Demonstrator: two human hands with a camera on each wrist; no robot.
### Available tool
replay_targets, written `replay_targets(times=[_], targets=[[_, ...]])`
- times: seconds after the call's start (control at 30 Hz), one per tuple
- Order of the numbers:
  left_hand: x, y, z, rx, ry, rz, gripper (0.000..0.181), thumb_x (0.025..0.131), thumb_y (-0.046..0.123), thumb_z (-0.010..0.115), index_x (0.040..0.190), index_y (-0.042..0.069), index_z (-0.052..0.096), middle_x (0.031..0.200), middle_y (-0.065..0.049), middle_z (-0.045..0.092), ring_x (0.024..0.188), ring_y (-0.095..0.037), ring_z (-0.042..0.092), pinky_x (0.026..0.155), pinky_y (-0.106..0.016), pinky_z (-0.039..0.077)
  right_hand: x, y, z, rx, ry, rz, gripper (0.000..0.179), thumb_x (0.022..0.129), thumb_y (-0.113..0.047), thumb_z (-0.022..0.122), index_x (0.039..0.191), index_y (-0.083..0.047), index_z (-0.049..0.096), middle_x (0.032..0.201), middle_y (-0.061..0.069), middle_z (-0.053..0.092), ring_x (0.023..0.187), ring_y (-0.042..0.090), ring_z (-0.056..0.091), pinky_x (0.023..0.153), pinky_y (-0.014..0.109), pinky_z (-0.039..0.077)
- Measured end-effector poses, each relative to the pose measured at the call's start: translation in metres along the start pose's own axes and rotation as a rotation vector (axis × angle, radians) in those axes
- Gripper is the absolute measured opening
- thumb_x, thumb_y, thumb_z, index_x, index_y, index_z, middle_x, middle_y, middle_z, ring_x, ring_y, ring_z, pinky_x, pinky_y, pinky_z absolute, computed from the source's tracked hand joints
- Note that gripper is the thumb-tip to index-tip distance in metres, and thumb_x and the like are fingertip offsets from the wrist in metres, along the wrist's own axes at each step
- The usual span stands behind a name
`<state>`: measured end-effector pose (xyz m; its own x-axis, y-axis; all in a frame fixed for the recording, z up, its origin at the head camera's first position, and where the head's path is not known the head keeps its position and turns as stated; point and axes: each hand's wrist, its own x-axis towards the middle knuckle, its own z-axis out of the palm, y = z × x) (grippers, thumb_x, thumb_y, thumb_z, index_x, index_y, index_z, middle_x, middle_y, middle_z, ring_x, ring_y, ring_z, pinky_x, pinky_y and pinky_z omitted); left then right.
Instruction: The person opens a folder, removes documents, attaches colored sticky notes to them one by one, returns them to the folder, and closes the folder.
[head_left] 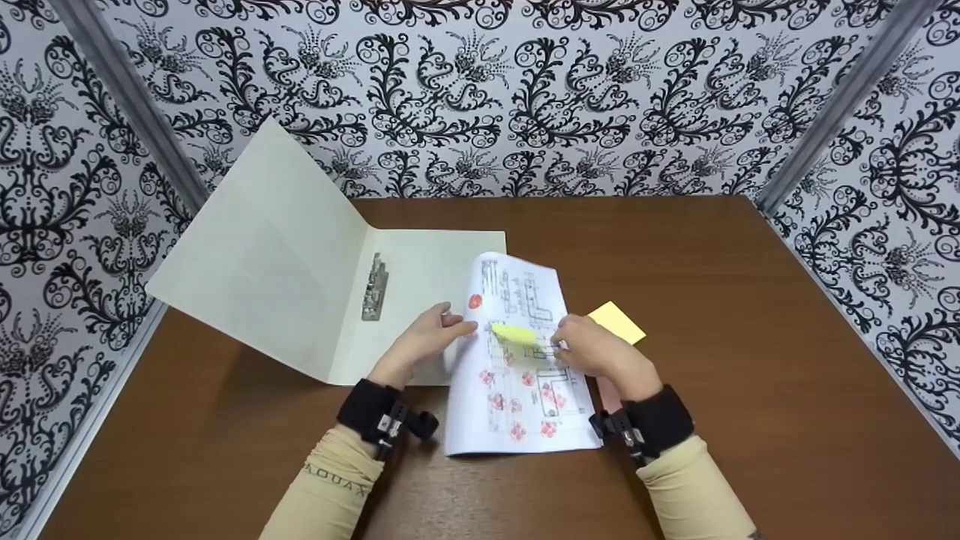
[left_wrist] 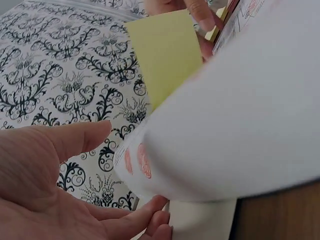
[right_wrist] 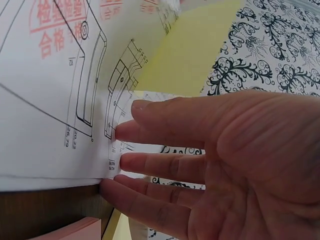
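A stack of printed sheets (head_left: 525,390) with line drawings and red stamps lies partly over the open cream folder (head_left: 427,262), its left side curled up. A yellow sticky note (head_left: 514,334) stands up from the top sheet. My left hand (head_left: 429,339) is at the sheets' left edge; in the left wrist view its thumb is apart from the paper and its fingertips (left_wrist: 159,202) are right at the curled edge. My right hand (head_left: 600,349) is at the right edge, its fairly straight fingers (right_wrist: 137,161) against the paper's margin.
A metal clip mechanism (head_left: 375,289) is fixed inside the folder, whose cover (head_left: 262,255) leans up at the left. A yellow sticky-note pad (head_left: 619,322) and a partly hidden pink pad (head_left: 609,394) lie by my right hand on the brown table (head_left: 750,337). Patterned walls surround it.
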<state>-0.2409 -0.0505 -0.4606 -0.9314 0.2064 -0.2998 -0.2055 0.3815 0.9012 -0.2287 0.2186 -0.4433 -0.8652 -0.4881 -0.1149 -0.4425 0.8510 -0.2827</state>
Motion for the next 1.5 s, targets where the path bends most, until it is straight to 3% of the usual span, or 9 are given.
replay_targets(times=[0.13,0.33,0.63,0.73,0.93,1.07,1.17,1.33,1.5], targets=[[-0.001,0.002,0.005,-0.055,-0.021,0.012,0.082,0.097,0.03,0.061,0.156,-0.006,0.018,0.154,-0.024,0.043,0.144,-0.037,0.041,0.121,-0.047,0.034,-0.001,-0.001,0.0,0.029,0.008,-0.005,0.017,0.087,0.0,0.061,0.101,0.006,0.07,0.1,0.018,0.063,0.082,0.024,0.057,0.07,0.032,0.051],[-0.001,0.002,0.011,-0.14,-0.046,0.015,0.082,0.096,0.026,0.063,0.154,-0.01,0.017,0.155,-0.027,0.038,0.143,-0.039,0.042,0.116,-0.047,0.042,-0.001,-0.001,-0.001,0.052,0.002,0.004,0.026,0.088,0.002,0.061,0.113,0.005,0.068,0.104,0.019,0.063,0.085,0.026,0.061,0.07,0.033,0.054],[0.0,0.0,0.019,-0.031,-0.023,0.053,0.095,0.085,0.021,0.077,0.153,-0.011,0.02,0.149,-0.026,0.047,0.137,-0.038,0.05,0.115,-0.045,0.043,0.0,0.001,0.002,0.03,0.001,0.006,0.025,0.088,0.001,0.062,0.112,0.004,0.069,0.101,0.017,0.063,0.084,0.024,0.058,0.072,0.033,0.052],[0.001,0.0,0.021,-0.037,-0.05,0.075,0.085,0.085,0.017,0.075,0.151,-0.01,0.028,0.139,-0.023,0.057,0.126,-0.034,0.058,0.109,-0.041,0.049,0.0,0.0,0.002,0.006,0.004,-0.011,0.023,0.087,0.002,0.063,0.109,0.002,0.071,0.101,0.017,0.063,0.087,0.025,0.056,0.076,0.035,0.051],[0.001,-0.002,0.025,-0.169,-0.143,0.072,0.067,0.086,0.009,0.069,0.147,0.002,0.043,0.124,-0.02,0.064,0.091,-0.024,0.07,0.08,-0.037,0.061,-0.001,-0.001,0.001,-0.013,-0.01,-0.008,0.021,0.086,0.002,0.065,0.104,0.002,0.074,0.102,0.017,0.063,0.089,0.025,0.052,0.08,0.036,0.047],[-0.001,0.0,0.023,-0.182,-0.083,0.069,0.076,0.086,0.01,0.071,0.153,0.008,0.035,0.14,-0.019,0.054,0.091,-0.023,0.069,0.078,-0.035,0.061,-0.001,-0.001,0.001,0.001,-0.015,-0.004,0.021,0.089,0.003,0.063,0.106,0.002,0.074,0.109,0.018,0.064,0.094,0.026,0.052,0.082,0.037,0.048],[-0.001,0.002,0.016,-0.182,-0.026,0.056,0.076,0.091,0.015,0.069,0.156,0.012,0.031,0.149,-0.018,0.048,0.102,-0.028,0.068,0.083,-0.037,0.06,-0.002,0.001,0.001,0.008,-0.012,-0.003,0.023,0.09,0.005,0.06,0.108,0.001,0.074,0.114,0.019,0.063,0.097,0.027,0.053,0.085,0.039,0.048],[0.001,0.002,0.003,-0.182,0.054,0.065,0.068,0.095,0.016,0.064,0.155,0.008,0.032,0.144,-0.022,0.053,0.111,-0.031,0.066,0.089,-0.037,0.059,-0.002,0.004,-0.001,0.007,-0.015,0.013,0.027,0.092,0.006,0.056,0.112,0.002,0.073,0.114,0.019,0.061,0.097,0.027,0.053,0.088,0.042,0.048],[0.002,0.0,-0.003,-0.192,-0.005,0.055,0.052,0.097,0.012,0.06,0.146,0.002,0.045,0.124,-0.019,0.067,0.095,-0.023,0.071,0.081,-0.031,0.059,-0.001,0.003,-0.001,0.032,-0.025,0.045,0.028,0.093,0.005,0.055,0.117,0.005,0.07,0.119,0.022,0.06,0.102,0.031,0.055,0.095,0.046,0.049]])
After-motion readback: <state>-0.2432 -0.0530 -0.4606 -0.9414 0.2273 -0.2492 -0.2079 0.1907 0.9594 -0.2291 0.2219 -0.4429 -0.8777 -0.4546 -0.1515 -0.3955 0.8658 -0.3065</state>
